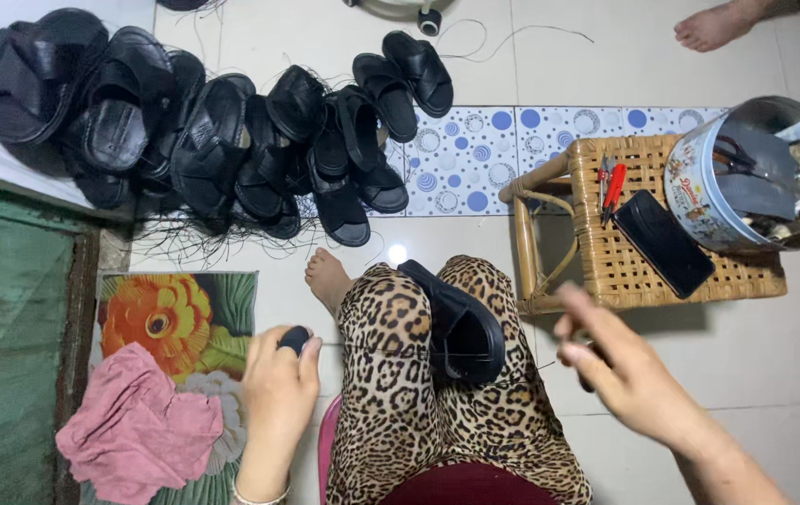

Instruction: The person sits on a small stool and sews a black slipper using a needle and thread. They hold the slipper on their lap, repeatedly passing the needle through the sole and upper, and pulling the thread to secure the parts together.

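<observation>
A black sandal [461, 327] rests on my lap, on the leopard-print trousers [400, 402]. My left hand [278, 393] sits to the left of my thigh, fingers closed around a small black rounded object [294, 339]. My right hand [620, 360] is to the right of the knee, blurred, with fingers pinched on something dark and thin; I cannot tell what it is. A thin thread seems to run from the sandal toward that hand.
A heap of black sandals [222, 140] with loose threads lies at the top left. A wicker stool [625, 262] at right carries a black phone [664, 241], red-handled snips [611, 185] and a round tin [746, 178] of tools. A pink cloth [138, 430] lies on a floral mat. Another person's foot [713, 25] shows at top right.
</observation>
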